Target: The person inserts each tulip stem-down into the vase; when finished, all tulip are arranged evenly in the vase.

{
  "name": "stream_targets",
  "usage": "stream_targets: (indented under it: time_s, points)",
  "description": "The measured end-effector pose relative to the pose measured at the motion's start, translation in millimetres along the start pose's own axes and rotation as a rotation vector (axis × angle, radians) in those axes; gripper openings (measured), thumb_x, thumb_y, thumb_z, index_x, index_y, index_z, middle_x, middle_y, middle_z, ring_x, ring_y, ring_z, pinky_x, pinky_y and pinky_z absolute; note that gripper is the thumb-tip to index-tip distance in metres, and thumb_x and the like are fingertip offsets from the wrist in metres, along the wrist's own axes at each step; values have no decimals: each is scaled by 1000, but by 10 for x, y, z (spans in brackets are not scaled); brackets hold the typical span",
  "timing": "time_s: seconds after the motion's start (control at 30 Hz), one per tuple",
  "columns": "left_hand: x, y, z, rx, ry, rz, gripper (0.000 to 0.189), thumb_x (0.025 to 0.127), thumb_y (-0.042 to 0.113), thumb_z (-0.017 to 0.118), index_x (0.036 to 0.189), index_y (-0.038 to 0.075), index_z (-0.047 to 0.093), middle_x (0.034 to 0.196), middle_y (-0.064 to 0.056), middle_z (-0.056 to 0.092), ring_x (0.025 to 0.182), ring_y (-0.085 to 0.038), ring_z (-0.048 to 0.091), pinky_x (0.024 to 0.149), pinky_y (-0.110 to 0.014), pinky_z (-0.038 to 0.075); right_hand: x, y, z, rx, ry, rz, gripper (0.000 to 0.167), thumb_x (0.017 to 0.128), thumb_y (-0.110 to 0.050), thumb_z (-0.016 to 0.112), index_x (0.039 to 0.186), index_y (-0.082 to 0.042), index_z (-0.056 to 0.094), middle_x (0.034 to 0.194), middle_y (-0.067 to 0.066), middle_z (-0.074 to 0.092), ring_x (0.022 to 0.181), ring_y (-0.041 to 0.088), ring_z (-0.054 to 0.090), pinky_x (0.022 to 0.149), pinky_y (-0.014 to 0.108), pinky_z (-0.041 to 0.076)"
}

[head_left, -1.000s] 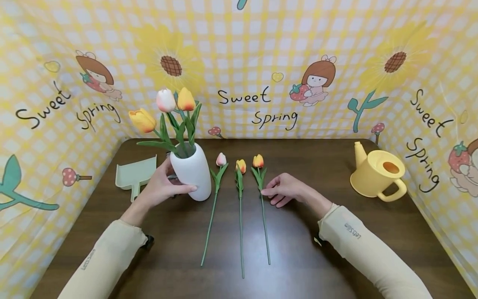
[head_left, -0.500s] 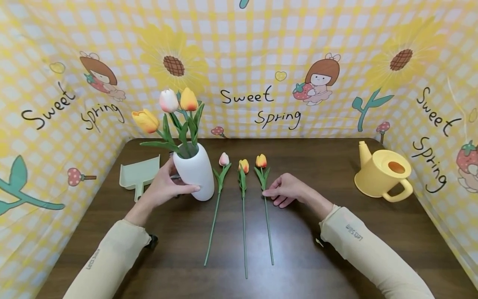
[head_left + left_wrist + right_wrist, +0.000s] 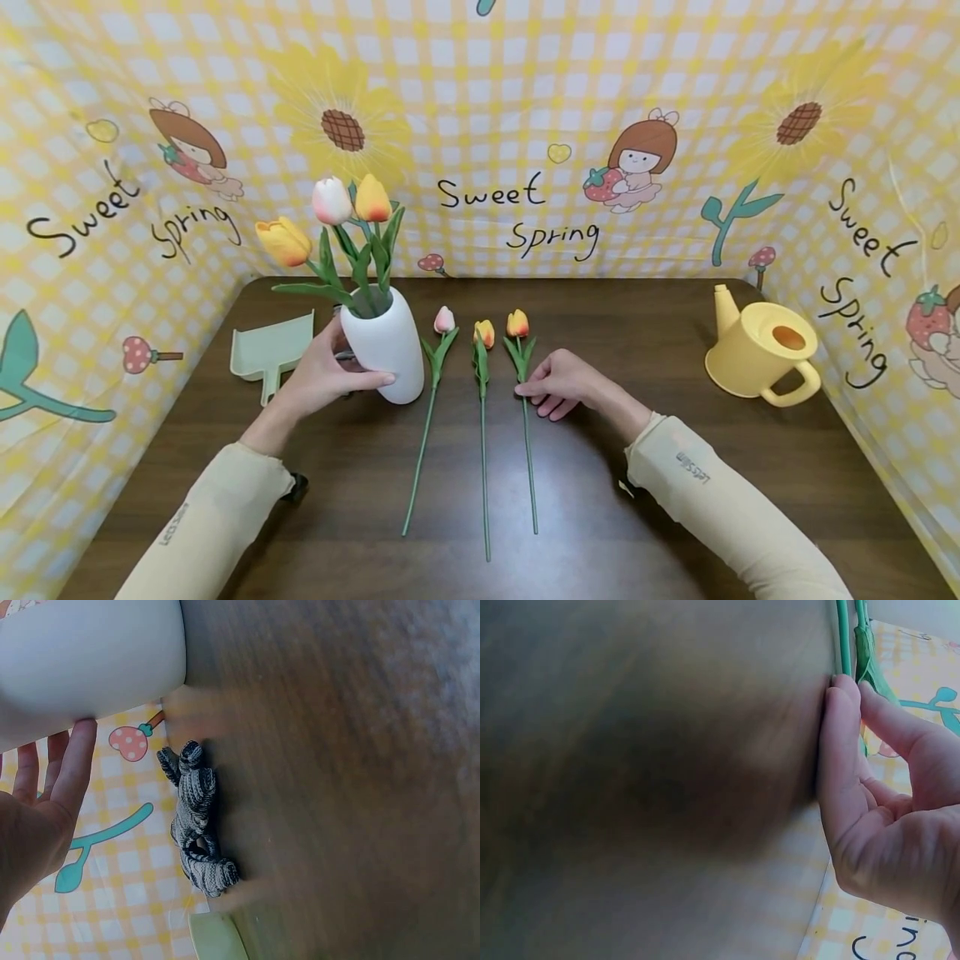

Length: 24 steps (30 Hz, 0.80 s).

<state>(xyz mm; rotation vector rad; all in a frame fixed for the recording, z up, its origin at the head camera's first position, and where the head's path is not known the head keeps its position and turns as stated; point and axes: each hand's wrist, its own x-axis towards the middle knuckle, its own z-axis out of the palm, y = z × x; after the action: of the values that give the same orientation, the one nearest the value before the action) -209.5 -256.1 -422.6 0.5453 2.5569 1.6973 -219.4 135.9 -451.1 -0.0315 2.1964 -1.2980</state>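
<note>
My left hand (image 3: pixel 330 371) holds a white vase (image 3: pixel 386 346) round its side, thumb in front, fingers mostly hidden behind. In the left wrist view its fingers touch the vase (image 3: pixel 90 660) from below in the picture. Two yellow-orange tulips (image 3: pixel 372 198) and a white-pink tulip (image 3: pixel 332 202) stand in the vase. On the table lie a pink-white tulip (image 3: pixel 430 417), a yellow-orange tulip (image 3: pixel 483 425) and an orange-yellow tulip (image 3: pixel 517 323) at the right. Thumb and forefinger of my right hand (image 3: pixel 566 383) pinch this rightmost tulip's stem (image 3: pixel 844 637) just below its leaves.
Left of the vase lies a pale green dustpan (image 3: pixel 273 350). A yellow watering can (image 3: pixel 761 350) stands at the far right of the brown table (image 3: pixel 600 500). Grey-black knitted gloves (image 3: pixel 196 825) lie near the table's edge in the left wrist view. Checked cloth (image 3: pixel 480 108) walls the table in.
My right hand has moved slightly left, its fingers closing on the rightmost tulip's stem, whose lower end has shifted a little left. My left hand keeps holding the vase.
</note>
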Motion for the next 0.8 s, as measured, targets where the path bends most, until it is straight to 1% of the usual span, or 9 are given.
stream_targets:
  time_s: [0.13, 0.27, 0.47, 0.57, 0.67, 0.8]
  points:
    - [15, -21, 3, 2, 5, 7, 89, 74, 15, 93, 147, 25, 41, 131, -5, 58, 112, -28, 58, 83, -35, 58, -3, -27, 14, -27, 17, -3, 24, 89, -26, 81, 89, -3, 74, 76, 11, 70, 58, 16, 69, 55, 35, 59]
    - [26, -28, 1, 5, 12, -1, 89, 72, 15, 95, 144, 28, 43, 130, -2, 59, 111, -27, 59, 81, -31, 59, -3, -43, 20, -37, 14, -2, 21, 89, -22, 80, 89, -2, 74, 75, 11, 70, 57, 16, 68, 54, 34, 59]
    - [36, -9, -6, 10, 8, 2, 89, 73, 16, 94, 145, 27, 42, 130, -2, 58, 112, -26, 58, 82, -31, 58, 12, -49, 14, -21, 20, 17, 17, 88, -18, 79, 86, -2, 74, 73, 10, 69, 55, 16, 68, 54, 34, 59]
    - [34, -9, -9, 17, 3, 11, 89, 74, 16, 93, 146, 25, 42, 131, -5, 58, 113, -28, 58, 82, -33, 58, 16, -41, 5, -10, 17, 21, 16, 88, -16, 78, 85, -2, 73, 73, 10, 69, 55, 16, 67, 53, 33, 59]
    - [23, -15, -8, 17, 0, 7, 89, 75, 16, 93, 147, 24, 41, 132, -6, 57, 112, -29, 58, 82, -33, 58, 13, -32, 1, 13, 3, 24, 15, 88, -15, 76, 87, -1, 71, 74, 10, 68, 56, 16, 68, 53, 34, 59]
    - [17, -16, 0, 6, 3, -11, 89, 74, 16, 93, 146, 27, 42, 131, -4, 57, 112, -28, 58, 82, -32, 58, -10, -20, -5, 44, -19, 20, 15, 89, -14, 73, 89, 0, 70, 76, 11, 68, 58, 18, 69, 54, 36, 60]
